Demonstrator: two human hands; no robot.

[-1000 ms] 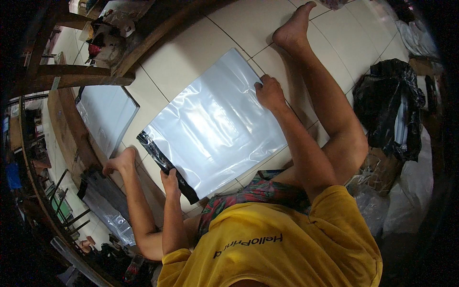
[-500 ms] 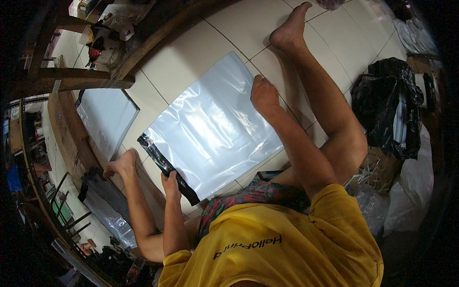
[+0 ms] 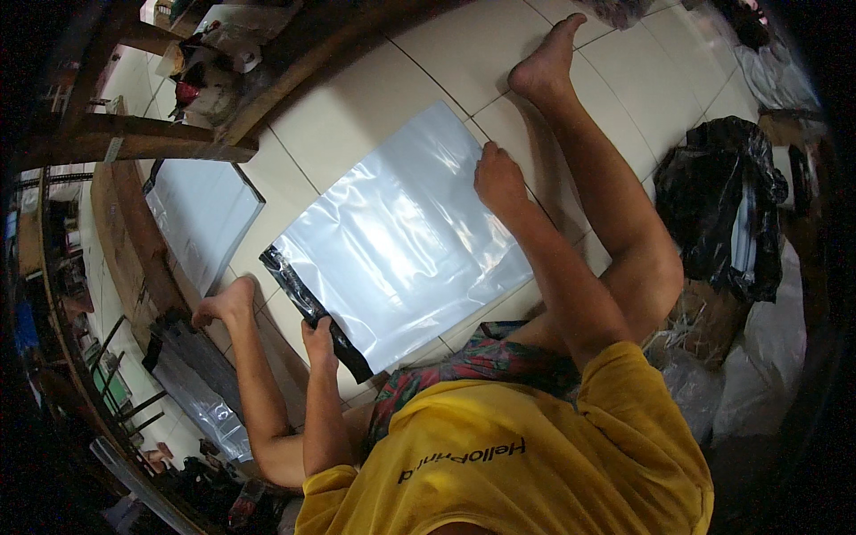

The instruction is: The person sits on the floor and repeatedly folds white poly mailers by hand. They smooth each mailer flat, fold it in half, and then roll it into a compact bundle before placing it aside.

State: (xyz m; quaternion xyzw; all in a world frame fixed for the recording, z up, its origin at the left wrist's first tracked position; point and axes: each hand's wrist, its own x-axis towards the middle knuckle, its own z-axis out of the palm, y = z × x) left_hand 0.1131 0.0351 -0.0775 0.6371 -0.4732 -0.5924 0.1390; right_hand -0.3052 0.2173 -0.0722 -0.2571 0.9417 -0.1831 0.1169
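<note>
A large, shiny, pale blue-white plastic mailing bag (image 3: 392, 245) lies spread between my legs above the tiled floor. Along its left end runs a black band (image 3: 294, 290). My left hand (image 3: 319, 341) is closed on that band near its lower part, the thumb on top. At the opposite end, my right hand (image 3: 501, 181) grips the bag's right edge with fingers curled; what the fingertips do underneath is hidden. The sheet looks fairly taut, with creases and bright reflections across it.
Left of the bag rests a flat stack of similar bags (image 3: 203, 218), near a wooden beam (image 3: 134, 241). Grey plastic packs (image 3: 201, 383) lie beside my left leg. A black plastic bag (image 3: 718, 205) and clear wrap (image 3: 687, 383) stand at right. Wooden framing (image 3: 294, 85) crosses the upper left.
The view has shifted slightly. My right hand and the bag's right end appear a little lower and further right; both hands keep their grip.
</note>
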